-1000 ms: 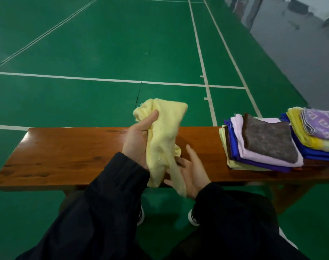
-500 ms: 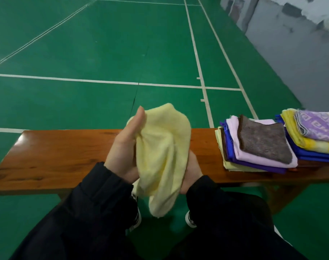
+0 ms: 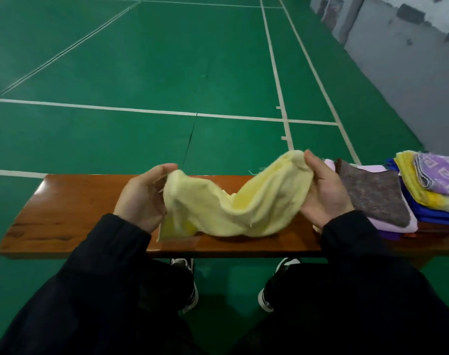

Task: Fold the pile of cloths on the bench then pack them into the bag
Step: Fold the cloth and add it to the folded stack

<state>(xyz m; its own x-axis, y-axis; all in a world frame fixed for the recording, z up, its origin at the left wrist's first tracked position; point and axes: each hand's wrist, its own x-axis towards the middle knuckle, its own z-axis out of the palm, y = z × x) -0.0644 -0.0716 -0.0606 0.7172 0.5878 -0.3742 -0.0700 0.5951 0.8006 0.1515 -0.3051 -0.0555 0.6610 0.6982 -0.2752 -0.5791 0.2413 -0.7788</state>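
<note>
Two hands, left [image 3: 141,198] and right [image 3: 325,193], held apart, each gripping one end of a sagging yellow cloth [image 3: 233,206] over the table [image 3: 72,208].

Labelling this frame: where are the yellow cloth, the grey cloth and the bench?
yellow cloth [image 3: 246,208], head view, sagging middle.
grey cloth [image 3: 372,193], head view, top face.
bench [image 3: 72,206], head view, bare left top.

The person wears a black long-sleeved jacket; the left sleeve [image 3: 110,242] and the right sleeve [image 3: 356,237] end in plain cuffs at the wrists. Both hands are bare, the left hand [image 3: 144,198] and the right hand [image 3: 325,190]. Trousers are black. Black shoes [image 3: 190,285] have white soles and white markings.
</note>
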